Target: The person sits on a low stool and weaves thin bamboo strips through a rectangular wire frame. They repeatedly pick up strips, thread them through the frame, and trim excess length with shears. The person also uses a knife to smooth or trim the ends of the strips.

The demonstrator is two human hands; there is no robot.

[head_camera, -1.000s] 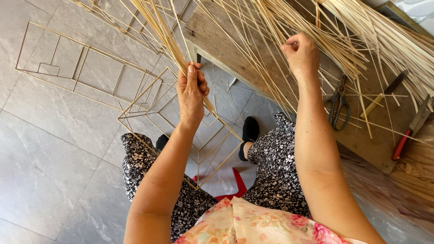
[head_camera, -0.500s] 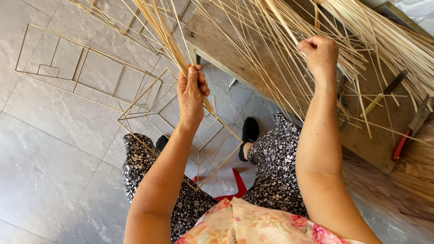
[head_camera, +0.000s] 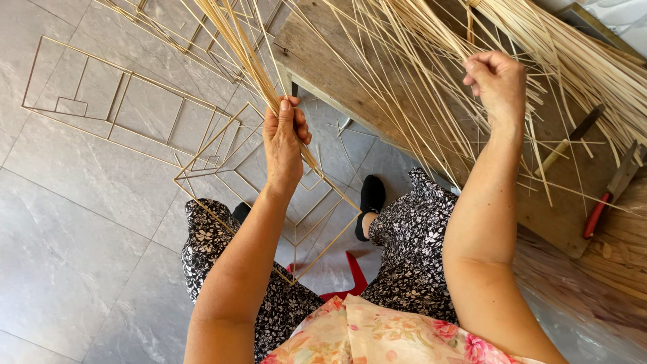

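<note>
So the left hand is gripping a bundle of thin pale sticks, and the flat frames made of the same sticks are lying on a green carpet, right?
Not quite. The left hand does grip a bundle of thin pale sticks, and the flat frames made of the same sticks do lie below, but the head view shows them on a grey tiled floor, not a green carpet.

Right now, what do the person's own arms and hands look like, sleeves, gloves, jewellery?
Both arms are bare to above the elbow, no sleeves showing. The left hand and right hand wear no gloves; no rings, watch or bracelets are visible. Fingers are uncovered.
</note>
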